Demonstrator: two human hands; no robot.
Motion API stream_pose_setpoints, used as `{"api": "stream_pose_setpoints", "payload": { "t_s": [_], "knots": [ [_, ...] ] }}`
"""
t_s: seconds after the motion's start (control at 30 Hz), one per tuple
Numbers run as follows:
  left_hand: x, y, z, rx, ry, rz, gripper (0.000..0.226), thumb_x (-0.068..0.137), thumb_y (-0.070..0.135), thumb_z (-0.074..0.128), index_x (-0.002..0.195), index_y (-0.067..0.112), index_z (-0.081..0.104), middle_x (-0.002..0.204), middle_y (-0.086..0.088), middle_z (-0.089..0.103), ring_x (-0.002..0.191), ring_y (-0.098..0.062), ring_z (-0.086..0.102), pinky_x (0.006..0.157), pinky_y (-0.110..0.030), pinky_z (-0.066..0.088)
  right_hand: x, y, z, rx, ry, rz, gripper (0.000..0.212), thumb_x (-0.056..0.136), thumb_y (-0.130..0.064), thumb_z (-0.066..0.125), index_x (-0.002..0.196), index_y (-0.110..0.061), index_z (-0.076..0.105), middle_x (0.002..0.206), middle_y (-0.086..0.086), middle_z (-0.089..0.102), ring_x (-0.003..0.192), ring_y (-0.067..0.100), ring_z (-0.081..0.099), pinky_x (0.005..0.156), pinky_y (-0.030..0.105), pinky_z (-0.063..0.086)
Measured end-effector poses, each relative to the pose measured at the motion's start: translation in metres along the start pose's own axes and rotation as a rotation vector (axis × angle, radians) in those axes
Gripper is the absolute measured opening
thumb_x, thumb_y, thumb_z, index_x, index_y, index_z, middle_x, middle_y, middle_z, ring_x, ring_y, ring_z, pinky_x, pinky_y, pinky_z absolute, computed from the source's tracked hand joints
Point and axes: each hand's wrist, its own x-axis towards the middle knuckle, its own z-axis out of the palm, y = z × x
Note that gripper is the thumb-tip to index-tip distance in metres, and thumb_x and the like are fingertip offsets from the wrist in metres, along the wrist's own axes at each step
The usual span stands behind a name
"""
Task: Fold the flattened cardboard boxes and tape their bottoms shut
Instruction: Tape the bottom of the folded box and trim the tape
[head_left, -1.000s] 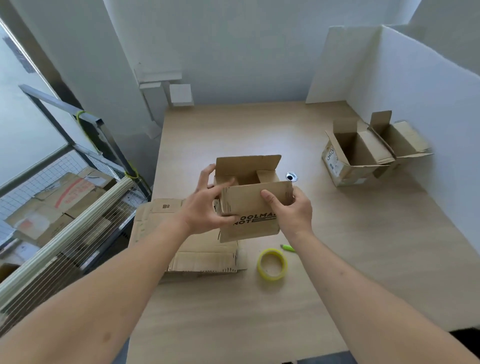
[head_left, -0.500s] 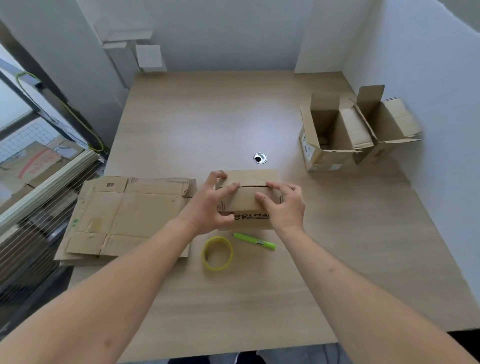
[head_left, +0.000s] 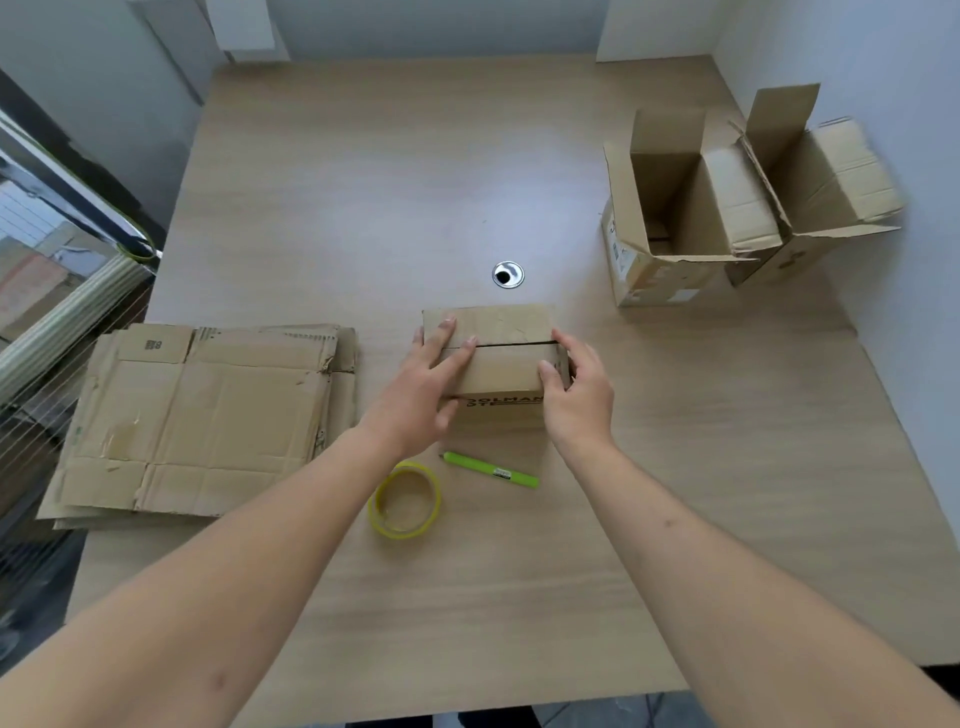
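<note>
The box (head_left: 493, 358) stands near the middle of the tabletop (head_left: 363, 182), flaps folded shut on top with a dark seam across them. The left hand (head_left: 423, 392) lies flat on those flaps, fingers straight and pressing down; its palm hides the box's near left corner. The right hand (head_left: 576, 389) curls round the right end, thumb on top, fingers out of sight behind the side. Black print on the near face is cut off by both hands: only "OLMAN" and, below it, "TE" can be read.

A tape roll (head_left: 405, 500) and a green pen (head_left: 491, 470) lie just in front of the box; the pen's small label is too fine to read. A stack of flat cardboard (head_left: 208, 415) overhangs the left edge. Two open boxes (head_left: 727, 208) sit at the far right, touching each other; their side labels are illegible. A round grommet (head_left: 508, 274) lies behind the box, with bare wood beyond it.
</note>
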Motion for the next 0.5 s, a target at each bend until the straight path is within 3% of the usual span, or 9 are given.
{"api": "stream_pose_setpoints", "payload": {
  "t_s": [0.2,0.37,0.5],
  "knots": [
    [0.009,-0.003,0.007,-0.008,0.042,-0.041,0.090,0.085,-0.003,0.076,0.162,0.021,0.035,0.174,-0.003,0.005,0.159,-0.043,0.008,0.128,-0.051,0.017,0.011,0.003,0.008,0.017,-0.057,0.129,0.055,0.096,-0.021,0.068,0.148,-0.025,0.053,0.144,-0.005,0.059,0.132,0.009,0.053,0.115,0.029,0.039],
    [0.010,-0.010,0.007,-0.006,0.045,-0.028,0.091,0.084,-0.003,0.077,0.162,0.021,0.035,0.174,-0.003,0.007,0.159,-0.041,0.010,0.129,-0.050,0.017,0.009,0.008,0.014,0.012,-0.053,0.131,0.053,0.098,-0.029,0.066,0.149,-0.026,0.051,0.148,-0.007,0.056,0.135,0.007,0.051,0.116,0.028,0.038],
    [0.003,-0.012,-0.001,-0.021,0.045,-0.006,0.091,0.083,-0.004,0.077,0.161,0.020,0.037,0.174,-0.006,0.011,0.160,-0.037,0.013,0.128,-0.051,0.021,-0.004,0.014,0.020,0.093,-0.028,0.326,0.063,0.093,-0.056,0.066,0.147,-0.026,0.051,0.142,-0.006,0.057,0.129,0.011,0.053,0.112,0.034,0.043]
  ]
}}
